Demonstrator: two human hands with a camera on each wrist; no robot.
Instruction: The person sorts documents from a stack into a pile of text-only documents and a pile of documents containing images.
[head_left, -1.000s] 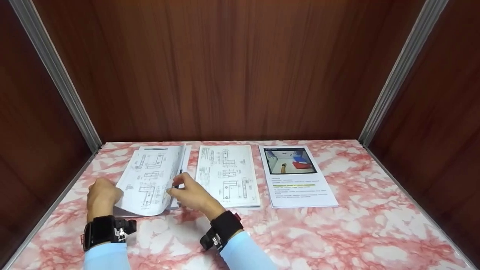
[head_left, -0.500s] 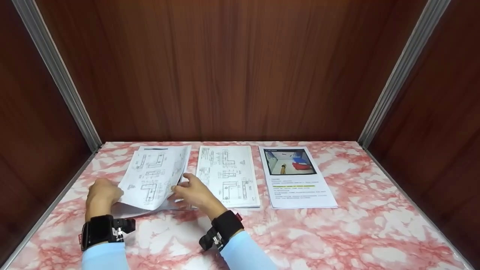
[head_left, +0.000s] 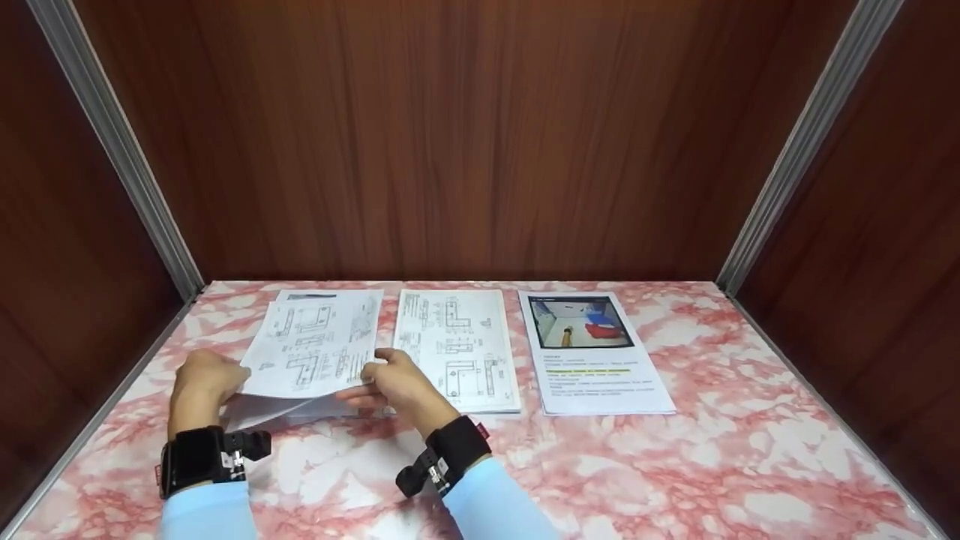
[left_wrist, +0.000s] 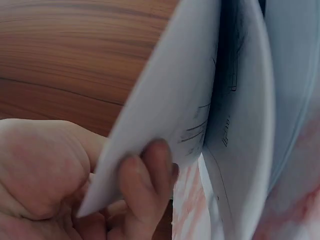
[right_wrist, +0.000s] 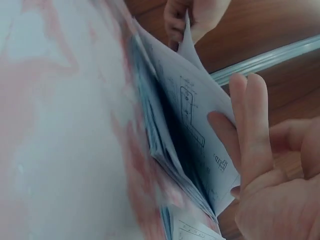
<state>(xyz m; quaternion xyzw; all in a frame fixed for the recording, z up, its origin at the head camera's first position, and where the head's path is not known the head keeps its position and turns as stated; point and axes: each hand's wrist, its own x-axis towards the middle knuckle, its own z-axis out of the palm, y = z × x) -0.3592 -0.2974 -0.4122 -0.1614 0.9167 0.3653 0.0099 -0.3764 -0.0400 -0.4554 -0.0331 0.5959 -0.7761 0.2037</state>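
Note:
A printed sheet (head_left: 307,341) with line drawings is raised at its near edge over a paper stack on the left. At its near left corner my left hand (head_left: 202,386) pinches the paper, which in the left wrist view passes between the thumb and the curled fingertips (left_wrist: 135,175). My right hand (head_left: 405,386) holds the near right corner, thumb above and fingers below the sheet. In the right wrist view two of its fingers (right_wrist: 255,110) point straight along the sheet's underside, and the stack's edges (right_wrist: 155,132) show below.
A second stack of drawings (head_left: 457,349) lies just right of the right hand. Farther right are printed pages (head_left: 607,394) with a photo and a yellow highlighted line. Brown panels (head_left: 480,142) enclose the pink marbled table (head_left: 675,480) behind and at both sides.
The sheet's right side, curled up earlier, has come down flatter while its near edge has risen. My right hand has shifted slightly right, fingers now under the sheet; my left keeps its corner.

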